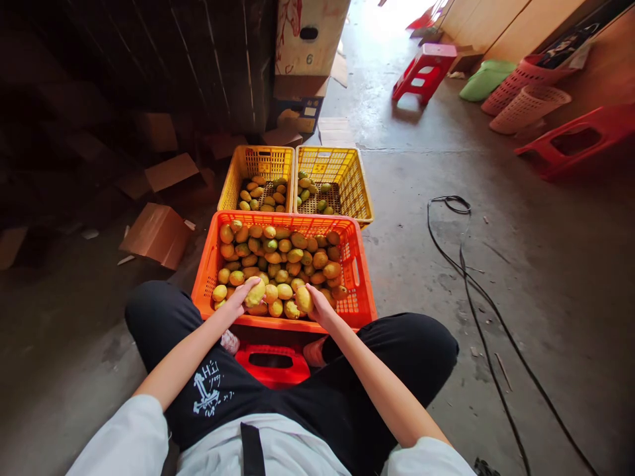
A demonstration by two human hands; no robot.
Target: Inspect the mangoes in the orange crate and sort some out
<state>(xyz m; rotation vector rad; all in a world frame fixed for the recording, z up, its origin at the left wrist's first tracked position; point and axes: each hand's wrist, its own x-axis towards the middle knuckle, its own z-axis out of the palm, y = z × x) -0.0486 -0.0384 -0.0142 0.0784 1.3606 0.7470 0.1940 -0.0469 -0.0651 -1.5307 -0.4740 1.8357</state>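
Observation:
My left hand (pixel 243 295) is closed around a yellow oval fruit (pixel 255 292), just above the near side of an orange plastic crate (pixel 282 322). In my right hand (pixel 319 306) is another yellow oval fruit (pixel 303 299), gripped between thumb and fingers; most of those fingers are hidden behind it. The crate holds many loose fruits (pixel 295 256) of the same shape, from yellow and green to brownish. Whether they are lemons or small mangoes is hard to tell.
Beyond the orange crate, a left yellow crate (pixel 231 178) and a right yellow crate (pixel 358 178) hold fewer fruits. Cardboard boxes (pixel 157 235) lie at left. A red stool (pixel 425 73) stands farther off. Black cable (pixel 489 297) runs across the floor at right. A red stool (pixel 272 377) sits between my legs.

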